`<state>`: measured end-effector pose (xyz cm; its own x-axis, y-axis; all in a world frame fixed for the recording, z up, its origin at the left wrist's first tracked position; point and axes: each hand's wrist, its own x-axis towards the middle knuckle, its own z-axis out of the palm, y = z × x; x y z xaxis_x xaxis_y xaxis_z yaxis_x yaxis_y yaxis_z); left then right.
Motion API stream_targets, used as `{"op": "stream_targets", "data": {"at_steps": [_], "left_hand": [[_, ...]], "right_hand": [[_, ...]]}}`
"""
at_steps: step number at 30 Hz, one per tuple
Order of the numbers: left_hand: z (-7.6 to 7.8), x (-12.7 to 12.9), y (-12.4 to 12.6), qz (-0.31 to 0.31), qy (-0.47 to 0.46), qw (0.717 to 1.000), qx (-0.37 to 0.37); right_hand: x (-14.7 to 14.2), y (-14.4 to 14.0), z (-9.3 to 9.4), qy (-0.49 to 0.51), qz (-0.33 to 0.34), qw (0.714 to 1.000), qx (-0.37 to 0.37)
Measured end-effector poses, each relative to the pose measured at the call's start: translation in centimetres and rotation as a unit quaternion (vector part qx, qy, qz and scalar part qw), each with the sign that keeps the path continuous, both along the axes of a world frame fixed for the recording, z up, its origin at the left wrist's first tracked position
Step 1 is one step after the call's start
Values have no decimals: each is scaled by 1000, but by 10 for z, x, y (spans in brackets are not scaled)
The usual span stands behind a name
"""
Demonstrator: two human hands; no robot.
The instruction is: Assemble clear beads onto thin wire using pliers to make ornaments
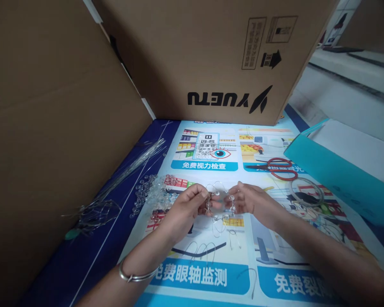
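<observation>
A piece of thin bent wire with clear beads is stretched between my two hands, above the printed mat. My left hand is closed, thumb and forefinger pinching its left side. On the other side, the fingers of my right hand are bent around the wire's edge near the beads. Loops of wire show above and below the hands, and the exact grip points are partly hidden. Several loose clear beads lie in a pile left of my left hand. Below the hands are curved wire pieces.
A bundle of straight wires and a tangled wire clump lie left. Red-handled scissors and a wire coil are on the right, near a teal box. Large cardboard panels stand behind and left.
</observation>
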<state>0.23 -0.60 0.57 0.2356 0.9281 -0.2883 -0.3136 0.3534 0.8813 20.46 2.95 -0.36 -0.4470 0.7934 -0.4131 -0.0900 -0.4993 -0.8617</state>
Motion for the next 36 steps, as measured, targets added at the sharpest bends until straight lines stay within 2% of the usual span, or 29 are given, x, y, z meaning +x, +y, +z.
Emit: {"op": "stream_targets", "data": {"at_steps": [6,11,15,22,30,36], "left_hand": [[9,3,-7,7,-12,1000,13],[6,6,-11,-5,-14,1000,18],[0,8,-10,-18,-8,1000,17],[-3,10,-9,-19,-8,1000,7],[-11,7,-6,-41,10,999,22],[-14,6,-5,-35,15,999,21]], "right_hand": [[-3,-13,5,129,38,981,-138],[-1,-25,4,208,48,962,-167],[2,-30,4,242,29,957,-154],[7,-30,2,232,14,967,-101],[9,-30,-5,186,-15,982,-38],[8,-32,-5,156,-29,987,-3]]}}
